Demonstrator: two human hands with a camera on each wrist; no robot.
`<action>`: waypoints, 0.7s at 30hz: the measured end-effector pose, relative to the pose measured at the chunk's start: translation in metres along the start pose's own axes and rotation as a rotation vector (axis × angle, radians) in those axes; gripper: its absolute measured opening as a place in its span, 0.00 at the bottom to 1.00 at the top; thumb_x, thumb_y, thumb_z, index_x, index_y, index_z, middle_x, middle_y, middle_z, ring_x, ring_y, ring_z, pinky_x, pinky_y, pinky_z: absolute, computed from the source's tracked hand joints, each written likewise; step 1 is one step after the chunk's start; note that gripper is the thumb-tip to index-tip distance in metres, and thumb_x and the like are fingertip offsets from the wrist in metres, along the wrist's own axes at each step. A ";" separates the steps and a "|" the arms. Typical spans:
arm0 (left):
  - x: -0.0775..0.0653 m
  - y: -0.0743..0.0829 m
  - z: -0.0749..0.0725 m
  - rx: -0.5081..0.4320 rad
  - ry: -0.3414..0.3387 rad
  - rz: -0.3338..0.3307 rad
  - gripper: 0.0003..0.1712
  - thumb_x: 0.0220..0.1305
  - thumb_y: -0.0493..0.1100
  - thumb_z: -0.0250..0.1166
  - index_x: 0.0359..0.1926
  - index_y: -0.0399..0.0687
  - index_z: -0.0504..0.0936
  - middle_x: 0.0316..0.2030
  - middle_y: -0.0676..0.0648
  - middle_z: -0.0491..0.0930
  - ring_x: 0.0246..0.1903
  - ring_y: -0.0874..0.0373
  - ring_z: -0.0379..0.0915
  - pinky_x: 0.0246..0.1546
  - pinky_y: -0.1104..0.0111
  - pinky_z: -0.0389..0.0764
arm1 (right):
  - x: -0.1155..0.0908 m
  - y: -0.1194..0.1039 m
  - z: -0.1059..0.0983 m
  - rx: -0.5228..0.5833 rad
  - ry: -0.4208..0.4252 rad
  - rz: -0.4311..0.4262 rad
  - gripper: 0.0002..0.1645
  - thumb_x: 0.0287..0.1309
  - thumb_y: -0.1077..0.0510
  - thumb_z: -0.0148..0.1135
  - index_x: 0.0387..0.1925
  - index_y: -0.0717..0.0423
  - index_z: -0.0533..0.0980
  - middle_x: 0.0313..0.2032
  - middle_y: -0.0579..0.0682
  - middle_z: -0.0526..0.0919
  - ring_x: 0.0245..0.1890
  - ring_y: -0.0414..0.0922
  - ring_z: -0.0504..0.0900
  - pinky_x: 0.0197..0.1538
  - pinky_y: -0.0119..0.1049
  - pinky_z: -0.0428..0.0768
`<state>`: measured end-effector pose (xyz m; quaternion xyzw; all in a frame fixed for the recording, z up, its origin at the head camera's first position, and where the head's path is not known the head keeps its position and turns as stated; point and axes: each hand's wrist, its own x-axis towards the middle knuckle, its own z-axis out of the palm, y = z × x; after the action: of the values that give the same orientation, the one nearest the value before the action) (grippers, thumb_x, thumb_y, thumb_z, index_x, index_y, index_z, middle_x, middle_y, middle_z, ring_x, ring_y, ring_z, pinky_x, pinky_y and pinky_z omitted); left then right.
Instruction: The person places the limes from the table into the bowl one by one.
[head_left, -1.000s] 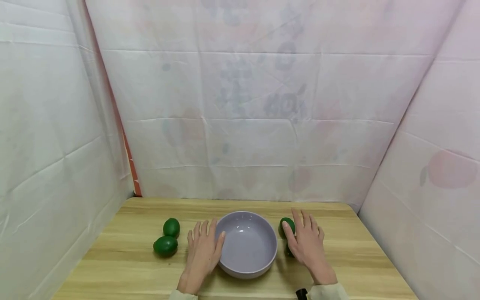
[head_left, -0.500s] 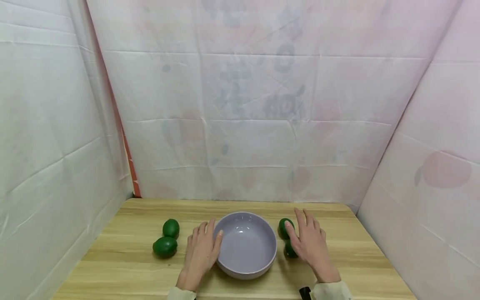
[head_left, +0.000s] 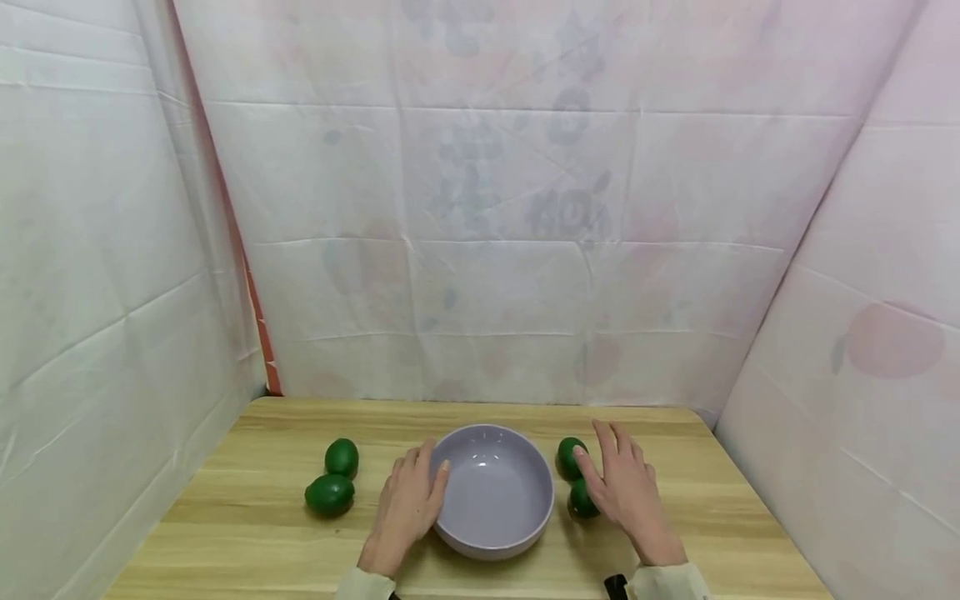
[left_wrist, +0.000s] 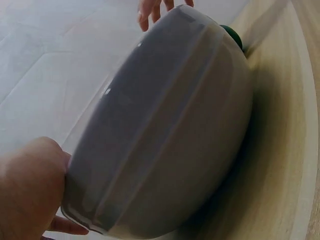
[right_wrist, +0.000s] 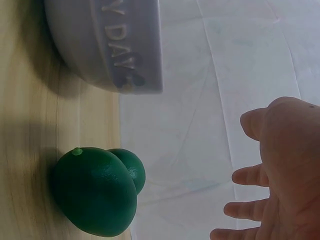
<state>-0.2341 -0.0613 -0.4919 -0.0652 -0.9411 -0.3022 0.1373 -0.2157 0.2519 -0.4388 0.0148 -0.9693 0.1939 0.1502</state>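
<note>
A lilac-grey bowl (head_left: 495, 492) stands upright on the wooden table, nothing inside it. At its left rim is my left hand (head_left: 408, 506), fingers relaxed and thumb over the rim; in the left wrist view the hand (left_wrist: 35, 187) is against or very near the bowl's edge (left_wrist: 160, 120), and contact is unclear. My right hand (head_left: 626, 500) hovers palm down with spread fingers right of the bowl, partly over two green limes (head_left: 572, 458). In the right wrist view a gap separates that hand (right_wrist: 290, 175) from the limes (right_wrist: 95, 192). It holds nothing.
Two more green limes (head_left: 330, 495) lie close together left of my left hand. The wooden table (head_left: 247, 533) is bordered by pale cloth walls (head_left: 495, 350) at the back and both sides. A small black object (head_left: 616, 587) shows by the right sleeve.
My right hand has drifted slightly right, uncovering more of the nearer lime beside it. The left hand has barely shifted, and bowl and limes stay in place.
</note>
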 end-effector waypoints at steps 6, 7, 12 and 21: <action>0.001 -0.001 0.005 -0.018 0.017 0.028 0.29 0.78 0.55 0.51 0.72 0.46 0.69 0.63 0.36 0.77 0.61 0.39 0.76 0.58 0.45 0.80 | 0.000 0.005 0.004 0.002 0.007 0.002 0.40 0.76 0.36 0.45 0.76 0.57 0.58 0.74 0.70 0.58 0.70 0.75 0.62 0.57 0.77 0.69; 0.001 -0.001 0.005 -0.017 0.019 0.033 0.29 0.78 0.55 0.51 0.72 0.46 0.69 0.63 0.36 0.77 0.61 0.39 0.76 0.58 0.45 0.80 | 0.000 0.005 0.004 0.003 0.009 0.000 0.40 0.76 0.36 0.45 0.76 0.57 0.59 0.74 0.70 0.59 0.70 0.75 0.62 0.56 0.77 0.69; 0.002 0.000 0.005 -0.020 0.007 0.043 0.31 0.78 0.56 0.51 0.73 0.45 0.68 0.63 0.37 0.78 0.61 0.40 0.76 0.61 0.45 0.78 | 0.001 0.008 0.005 -0.001 0.014 -0.011 0.40 0.76 0.38 0.47 0.76 0.57 0.59 0.74 0.71 0.59 0.69 0.76 0.63 0.56 0.77 0.70; 0.002 0.002 0.007 -0.032 -0.032 0.032 0.31 0.78 0.56 0.51 0.73 0.45 0.66 0.65 0.37 0.76 0.64 0.39 0.73 0.65 0.45 0.75 | -0.001 0.014 0.006 -0.006 0.002 -0.005 0.39 0.75 0.39 0.49 0.75 0.58 0.60 0.72 0.72 0.62 0.67 0.77 0.65 0.54 0.77 0.72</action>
<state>-0.2369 -0.0560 -0.4957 -0.0874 -0.9369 -0.3140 0.1262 -0.2175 0.2626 -0.4498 0.0165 -0.9697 0.1907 0.1516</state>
